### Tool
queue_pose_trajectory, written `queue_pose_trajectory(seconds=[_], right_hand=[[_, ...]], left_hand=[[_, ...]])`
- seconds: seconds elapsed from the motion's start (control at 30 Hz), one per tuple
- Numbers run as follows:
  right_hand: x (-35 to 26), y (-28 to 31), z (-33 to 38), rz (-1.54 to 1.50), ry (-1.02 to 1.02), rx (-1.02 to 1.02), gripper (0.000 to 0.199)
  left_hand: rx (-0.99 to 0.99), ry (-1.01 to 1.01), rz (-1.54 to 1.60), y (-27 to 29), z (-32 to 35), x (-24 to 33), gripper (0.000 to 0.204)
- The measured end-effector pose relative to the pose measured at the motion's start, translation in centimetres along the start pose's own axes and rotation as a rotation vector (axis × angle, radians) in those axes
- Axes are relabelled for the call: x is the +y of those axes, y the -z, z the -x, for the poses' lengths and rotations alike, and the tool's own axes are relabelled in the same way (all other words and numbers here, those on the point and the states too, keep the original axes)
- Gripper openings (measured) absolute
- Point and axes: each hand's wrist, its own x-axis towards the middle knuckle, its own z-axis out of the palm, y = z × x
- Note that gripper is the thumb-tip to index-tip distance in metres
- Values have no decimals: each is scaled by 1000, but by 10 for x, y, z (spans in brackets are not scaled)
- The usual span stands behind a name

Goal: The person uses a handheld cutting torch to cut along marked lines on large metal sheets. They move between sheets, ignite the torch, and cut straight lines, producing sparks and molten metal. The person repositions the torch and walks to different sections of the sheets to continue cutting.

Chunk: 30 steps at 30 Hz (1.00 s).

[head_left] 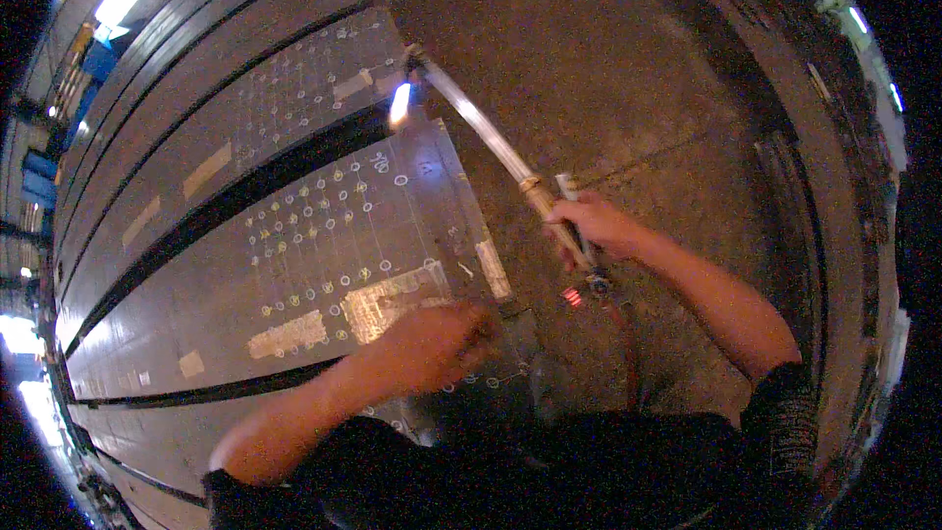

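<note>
My right hand (595, 224) is closed around the handle of a long metal gas torch (486, 126). The torch reaches away up and left, and a bright white-blue flame (400, 104) burns at its bent tip above the corner of a flat steel plate (329, 226). Rows of chalked circles and lines mark that plate. Over its near right part hovers my left hand (453, 342), its fingers smeared by motion and partly hidden, so I cannot make out whether it holds anything. A reddish hose (628, 348) hangs from the torch's rear end.
More steel plates lie parallel on the left, with dark gaps between them; one farther plate (294, 88) also carries chalk marks. Tan patches (285, 336) cover parts of the near plate. To the right stretches a brown, stained floor (648, 69), with long dark metal pieces (785, 196) along its far side.
</note>
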Motion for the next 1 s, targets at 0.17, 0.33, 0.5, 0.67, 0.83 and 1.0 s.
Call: queue_pose_trajectory(seconds=[0.17, 0.33, 0.5, 0.67, 0.83, 1.0], right_hand=[[67, -93, -63, -472, -24, -444, 33], [144, -224, -56, -974, 3, -671, 47], [202, -276, -48, -1144, -215, -662, 47], [231, -189, -54, -1262, -394, -911, 41], [229, -178, -59, -1176, -303, -700, 41], [234, -159, -47, -1186, -243, -563, 40]], left_hand=[[-17, -277, -53, 12, 16, 64, 29], [-87, -430, -214, 0, 36, 99, 33], [-86, -305, -68, -17, 42, 81, 23], [-87, 161, -343, -77, 39, 94, 40], [-55, 254, -389, -85, 38, 99, 38], [-11, 181, -337, -86, 38, 87, 35]])
